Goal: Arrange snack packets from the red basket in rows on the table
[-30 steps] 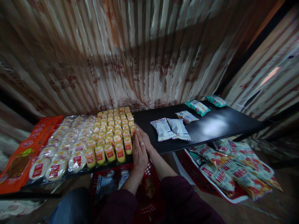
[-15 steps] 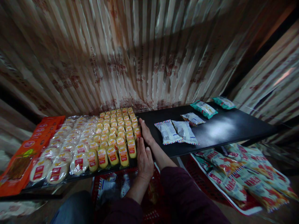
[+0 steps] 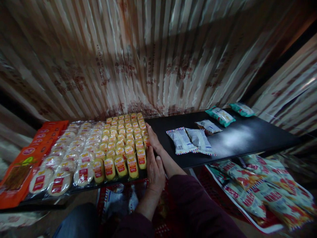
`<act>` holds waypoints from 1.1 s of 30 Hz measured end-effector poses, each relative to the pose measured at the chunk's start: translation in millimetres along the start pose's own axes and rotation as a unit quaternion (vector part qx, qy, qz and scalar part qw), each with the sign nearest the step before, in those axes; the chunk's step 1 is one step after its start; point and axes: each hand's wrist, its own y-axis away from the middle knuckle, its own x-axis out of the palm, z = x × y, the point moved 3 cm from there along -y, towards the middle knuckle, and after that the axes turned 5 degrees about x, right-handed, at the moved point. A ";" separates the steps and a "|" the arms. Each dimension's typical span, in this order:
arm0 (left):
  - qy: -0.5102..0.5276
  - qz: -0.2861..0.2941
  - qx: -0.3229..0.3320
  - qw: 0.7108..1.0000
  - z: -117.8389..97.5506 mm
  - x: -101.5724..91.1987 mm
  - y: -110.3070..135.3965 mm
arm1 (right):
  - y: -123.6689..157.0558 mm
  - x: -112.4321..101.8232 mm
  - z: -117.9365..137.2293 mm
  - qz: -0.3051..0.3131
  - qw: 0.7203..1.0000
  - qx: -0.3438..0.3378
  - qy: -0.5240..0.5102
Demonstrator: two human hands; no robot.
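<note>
On a black shelf (image 3: 237, 138), both my hands press edge-on against the right side of a block of small yellow snack packs (image 3: 123, 145) set in rows. My left hand (image 3: 155, 172) lies flat at the near end of the block, fingers straight and together. My right hand (image 3: 154, 138) lies flat farther back along the same side, fingers stretched out. Neither hand holds anything. Dark maroon sleeves cover both forearms.
Left of the yellow packs lie rows of round white packs (image 3: 64, 158) and orange packets (image 3: 27, 158). Two white bags (image 3: 190, 140) and green bags (image 3: 220, 115) lie on the shelf's right part. Below stand a red basket (image 3: 123, 198) and a tray of red-yellow bags (image 3: 260, 191). A striped curtain hangs behind.
My right hand has slid farther back along the side of the yellow packs, while my left hand has drawn toward me to the near end. The view has shifted slightly.
</note>
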 end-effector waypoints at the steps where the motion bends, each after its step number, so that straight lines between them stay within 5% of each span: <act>1: 0.000 -0.001 0.002 1.000 0.0 -0.2 0.0 | 1.4 -1.3 0.5 -0.010 1.000 0.000 -0.002; 13: -0.012 -0.013 0.054 0.998 0.8 -1.1 2.9 | 52.5 -28.6 0.5 -0.092 0.995 -0.004 0.032; 18: -0.056 0.045 0.121 0.990 -0.7 -1.9 12.6 | 83.6 -35.6 0.2 -0.110 0.994 -0.005 0.004; 28: -0.088 0.094 0.157 0.979 -2.9 -21.6 50.2 | 129.9 -30.8 5.3 -0.070 0.997 0.005 0.045; 33: -0.079 0.174 0.143 0.971 12.5 -39.8 87.0 | 185.8 -17.5 9.4 -0.068 0.997 -0.008 -0.018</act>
